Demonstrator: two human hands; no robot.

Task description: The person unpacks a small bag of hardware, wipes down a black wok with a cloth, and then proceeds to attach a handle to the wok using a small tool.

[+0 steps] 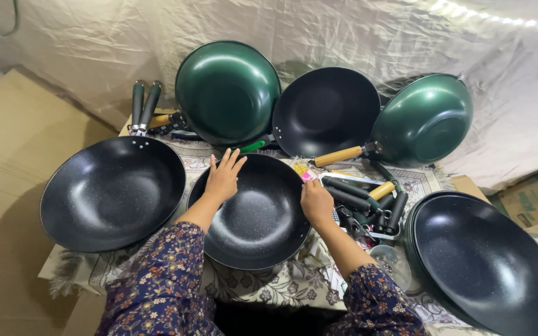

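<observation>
Here, the left hand point(222, 177) lies flat with its fingers spread on the far left rim of the middle black speckled non-stick wok point(256, 214), its grip open and closed on nothing. The right hand point(316, 200) has its grip curled over the wok's right rim, fingers bent down at the edge; whether they pinch the rim or merely rest on it I cannot tell. The wok sits between the two hands, directly in front of the person, on the floral cloth of the worktop point(294, 286).

Counted outward, four black woks lie or lean with their insides showing: the middle one, a second at the left point(113, 193) touching or nearly touching it, a stack at the right edge point(490, 264), and one propped upright at the back point(326, 111). Two dark green woks point(227, 92) point(424, 119) stand with their undersides showing, one on each side of that propped wok. Just right of the right hand is a heap of loose dark handles with wooden tips point(368, 199); two more dark handles point(143, 106) stand at the back left. A cardboard box point(533, 199) sits at the far right.
</observation>
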